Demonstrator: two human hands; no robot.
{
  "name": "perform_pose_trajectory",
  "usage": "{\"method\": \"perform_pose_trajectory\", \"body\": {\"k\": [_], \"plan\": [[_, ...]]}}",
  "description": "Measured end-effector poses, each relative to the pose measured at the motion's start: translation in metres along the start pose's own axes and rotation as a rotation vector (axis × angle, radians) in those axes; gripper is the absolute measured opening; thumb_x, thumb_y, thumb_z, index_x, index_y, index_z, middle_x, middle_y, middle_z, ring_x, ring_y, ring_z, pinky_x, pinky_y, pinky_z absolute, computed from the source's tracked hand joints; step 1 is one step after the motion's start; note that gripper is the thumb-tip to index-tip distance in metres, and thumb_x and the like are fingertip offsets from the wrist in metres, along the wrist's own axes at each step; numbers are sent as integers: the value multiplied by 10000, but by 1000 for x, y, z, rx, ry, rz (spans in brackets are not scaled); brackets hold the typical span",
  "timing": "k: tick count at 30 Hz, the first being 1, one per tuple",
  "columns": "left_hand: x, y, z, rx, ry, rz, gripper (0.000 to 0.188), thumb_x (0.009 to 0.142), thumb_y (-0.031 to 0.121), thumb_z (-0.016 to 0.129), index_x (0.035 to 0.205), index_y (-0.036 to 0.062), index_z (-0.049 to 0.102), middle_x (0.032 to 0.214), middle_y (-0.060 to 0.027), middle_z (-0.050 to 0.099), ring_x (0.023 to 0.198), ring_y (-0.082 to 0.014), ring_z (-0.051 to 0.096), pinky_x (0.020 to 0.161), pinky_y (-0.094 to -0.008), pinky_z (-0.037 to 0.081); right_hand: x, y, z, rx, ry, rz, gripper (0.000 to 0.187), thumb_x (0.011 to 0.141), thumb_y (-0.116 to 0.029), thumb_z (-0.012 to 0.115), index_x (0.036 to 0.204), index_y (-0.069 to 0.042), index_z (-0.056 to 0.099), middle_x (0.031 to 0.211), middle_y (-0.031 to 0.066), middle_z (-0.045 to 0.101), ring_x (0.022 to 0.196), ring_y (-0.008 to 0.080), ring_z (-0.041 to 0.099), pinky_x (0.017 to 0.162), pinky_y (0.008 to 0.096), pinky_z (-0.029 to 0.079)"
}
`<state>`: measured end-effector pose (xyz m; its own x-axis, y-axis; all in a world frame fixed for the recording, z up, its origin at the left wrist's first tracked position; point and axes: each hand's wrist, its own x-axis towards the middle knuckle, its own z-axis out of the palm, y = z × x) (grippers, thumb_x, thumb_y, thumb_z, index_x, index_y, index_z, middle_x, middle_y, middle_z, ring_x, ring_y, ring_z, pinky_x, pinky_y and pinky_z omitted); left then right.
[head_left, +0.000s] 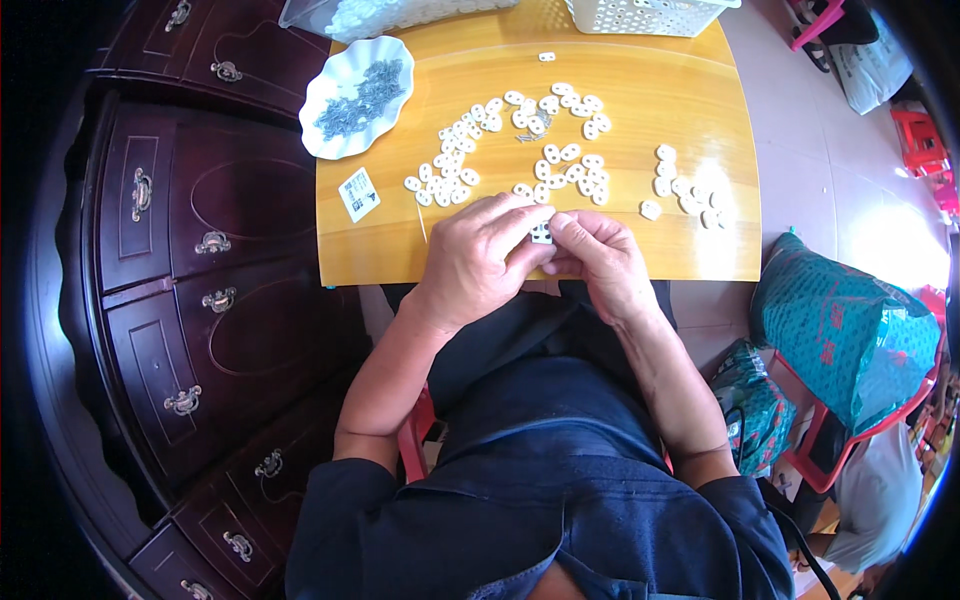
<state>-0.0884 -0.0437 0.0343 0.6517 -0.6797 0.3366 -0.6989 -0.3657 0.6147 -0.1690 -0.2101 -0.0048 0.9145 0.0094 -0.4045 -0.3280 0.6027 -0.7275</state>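
Both hands meet at the table's near edge. My left hand and my right hand pinch a small white plastic piece with dark holes between their fingertips. Just beyond the fingers, many similar white two-holed pieces lie scattered in loose groups. Further left is another cluster of these pieces. A few thin grey metal bits lie among the far ones. At the far left a white scalloped dish holds a heap of small grey metal parts, too small to name.
The wooden table carries a white printed card, a clear bin of white pieces and a white basket. More pieces lie right. Dark drawers stand left; teal bags and a person are right.
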Motion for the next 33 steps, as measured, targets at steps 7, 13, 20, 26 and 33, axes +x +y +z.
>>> {"method": "perform_pose_trajectory", "body": {"k": [7, 13, 20, 26, 33], "plan": [[2, 3, -1, -12, 3, -6, 324, 761, -4, 818, 1066, 38, 714, 940, -119, 721, 837, -305, 712, 726, -382, 573, -3, 4, 6, -10, 48, -78, 226, 1038, -219, 651, 998, -20, 753, 862, 25, 739, 748, 62, 640, 721, 218, 527], [3, 3, 0, -27, -1, 10, 303, 767, -12, 810, 1050, 33, 712, 936, -120, 724, 834, -308, 712, 723, -384, 572, -6, 6, 8, -41, 96, -132, 230, 1038, -208, 649, 995, -4, 747, 838, 22, 726, 743, 65, 639, 710, 229, 538], [2, 1, 4, -78, 16, 41, 285, 780, 1, 816, 1047, 25, 716, 939, -127, 727, 822, -301, 715, 712, -376, 572, -11, 4, 9, -117, 114, -173, 246, 1041, -218, 644, 1005, 3, 746, 834, 23, 722, 739, 67, 643, 706, 227, 545], [-1, 4, 9, -295, 63, -60, 253, 801, -14, 786, 1029, 38, 689, 907, -112, 685, 782, -296, 695, 674, -376, 561, -11, 3, 12, -138, 152, -173, 225, 1045, -186, 637, 992, 0, 751, 835, 19, 719, 732, 70, 631, 706, 230, 526], [-4, -3, 9, -212, 83, 1, 254, 800, -25, 786, 1030, 30, 696, 918, -121, 689, 777, -296, 702, 676, -371, 565, -10, 6, 11, -193, 134, -195, 240, 1043, -204, 645, 1012, 13, 743, 844, 14, 712, 744, 63, 623, 705, 233, 545]]}}
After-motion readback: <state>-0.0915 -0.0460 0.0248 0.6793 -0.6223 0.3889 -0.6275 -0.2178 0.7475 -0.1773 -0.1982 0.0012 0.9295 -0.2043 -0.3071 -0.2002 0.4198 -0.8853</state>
